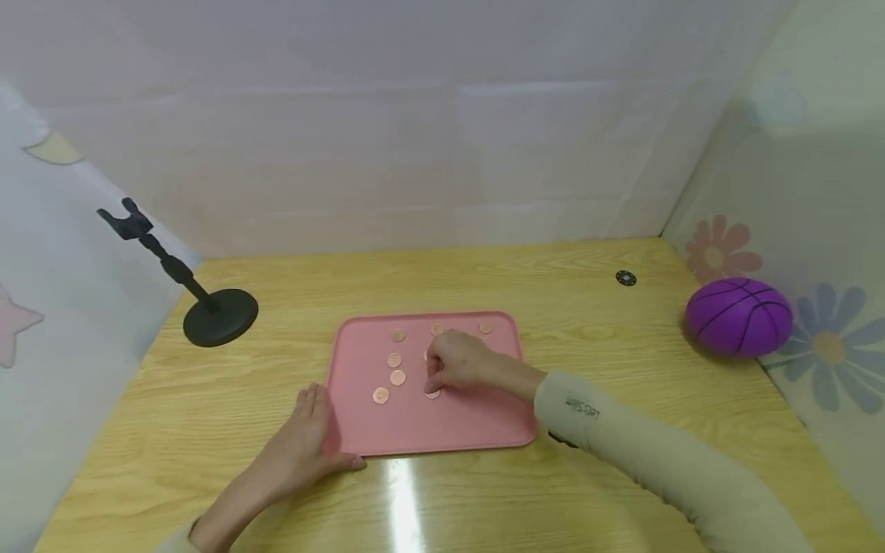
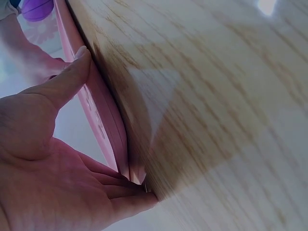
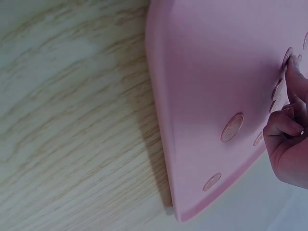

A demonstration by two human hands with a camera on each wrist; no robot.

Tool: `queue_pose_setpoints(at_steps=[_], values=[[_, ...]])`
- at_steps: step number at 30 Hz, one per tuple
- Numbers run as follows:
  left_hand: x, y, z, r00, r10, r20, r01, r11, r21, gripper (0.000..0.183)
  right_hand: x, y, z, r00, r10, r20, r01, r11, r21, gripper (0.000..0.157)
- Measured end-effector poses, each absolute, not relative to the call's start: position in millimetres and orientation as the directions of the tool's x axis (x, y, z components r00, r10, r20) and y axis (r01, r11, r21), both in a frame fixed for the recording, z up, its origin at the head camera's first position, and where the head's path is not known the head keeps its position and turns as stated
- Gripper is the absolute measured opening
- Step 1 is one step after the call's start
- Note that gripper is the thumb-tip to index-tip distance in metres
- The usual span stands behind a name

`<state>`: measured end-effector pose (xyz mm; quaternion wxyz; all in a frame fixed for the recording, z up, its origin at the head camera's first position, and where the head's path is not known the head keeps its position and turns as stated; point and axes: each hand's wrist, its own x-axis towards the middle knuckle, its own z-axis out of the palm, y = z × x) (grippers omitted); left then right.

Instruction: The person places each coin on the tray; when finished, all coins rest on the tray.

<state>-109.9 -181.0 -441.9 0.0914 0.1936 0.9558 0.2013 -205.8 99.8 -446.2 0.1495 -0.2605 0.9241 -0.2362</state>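
Note:
A pink tray (image 1: 470, 430) lies on the table with several copper-coloured coins (image 1: 380, 395) spread over it. At its near left corner rests my left hand (image 1: 297, 445), fingers straight along the left side and thumb against the front edge, as the left wrist view also shows. My right hand (image 1: 459, 361) reaches over the tray's middle with its fingertips down on one coin (image 1: 432, 395). In the right wrist view a fingertip meets that coin (image 3: 287, 57) while the other fingers are curled in. Part of another coin is hidden behind the right hand.
A black stand (image 1: 221, 316) with a forked top is at the back left. To the right sits a purple ball (image 1: 739, 317) by the flowered wall. A small black disc (image 1: 625, 278) lies at the back right of the wooden table (image 1: 276, 369).

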Motion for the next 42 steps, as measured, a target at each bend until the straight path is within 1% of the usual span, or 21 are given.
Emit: queue_pose_setpoints(at_steps=[3,5,9,12,14,17,19,21,23,26,29,31,34,38,42], values=[[-110.1,-179.7,-442.0,-0.909,0.407,-0.087,0.338,0.845,0.415,0.127,-207.1,111.7,-439.8,-0.826,-0.550,-0.124,-0.410,0.737,-0.538,0.019],[-110.8,-178.9,-442.1,-0.911,0.403,-0.086,0.335,0.846,0.415,0.126,-210.9,126.8,-432.0,-0.836,-0.538,-0.108,-0.416,0.749,-0.516,0.019],[-113.0,-177.3,-443.1,-0.913,0.401,-0.082,0.331,0.842,0.426,0.127,-220.5,175.6,-418.0,-0.866,-0.491,-0.095,-0.404,0.799,-0.446,0.015],[-113.1,-177.2,-444.9,-0.913,0.399,-0.084,0.329,0.842,0.427,0.127,-224.2,216.9,-416.8,-0.884,-0.456,-0.105,-0.378,0.828,-0.415,0.012],[-112.3,-177.6,-446.0,-0.914,0.397,-0.087,0.327,0.846,0.420,0.128,-224.8,239.7,-420.1,-0.886,-0.444,-0.132,-0.365,0.845,-0.391,0.019],[-110.9,-178.5,-446.9,-0.916,0.392,-0.088,0.325,0.852,0.410,0.127,-225.6,260.9,-428.2,-0.878,-0.437,-0.193,-0.349,0.863,-0.366,0.040],[-110.1,-178.5,-446.5,-0.917,0.389,-0.092,0.323,0.856,0.405,0.126,-226.2,266.1,-431.8,-0.871,-0.438,-0.221,-0.348,0.869,-0.351,0.052],[-109.2,-178.4,-445.5,-0.916,0.388,-0.099,0.320,0.858,0.402,0.127,-226.9,266.1,-433.8,-0.866,-0.444,-0.228,-0.355,0.869,-0.345,0.060],[-108.2,-177.9,-443.9,-0.915,0.387,-0.111,0.316,0.862,0.397,0.127,-227.0,263.0,-434.1,-0.862,-0.456,-0.224,-0.368,0.864,-0.343,0.062],[-107.1,-177.0,-441.5,-0.914,0.387,-0.123,0.314,0.866,0.390,0.128,-226.8,255.8,-434.5,-0.844,-0.485,-0.229,-0.391,0.849,-0.356,0.059],[-106.9,-175.6,-439.7,-0.915,0.383,-0.124,0.310,0.868,0.389,0.128,-227.0,250.6,-436.7,-0.835,-0.498,-0.235,-0.397,0.840,-0.371,0.052],[-106.9,-174.3,-438.9,-0.917,0.381,-0.121,0.309,0.867,0.391,0.128,-227.5,249.5,-438.8,-0.838,-0.495,-0.232,-0.391,0.839,-0.377,0.048],[-106.9,-173.0,-438.3,-0.919,0.377,-0.116,0.306,0.867,0.394,0.128,-228.4,250.9,-442.9,-0.850,-0.480,-0.217,-0.374,0.840,-0.394,0.039],[-106.4,-171.2,-438.5,-0.921,0.371,-0.121,0.298,0.868,0.396,0.128,-226.1,255.0,-446.8,-0.852,-0.484,-0.199,-0.361,0.818,-0.448,0.025],[-106.9,-167.9,-439.4,-0.917,0.382,-0.118,0.309,0.863,0.400,0.128,-216.6,261.3,-449.8,-0.835,-0.523,-0.170,-0.370,0.764,-0.529,0.017]])
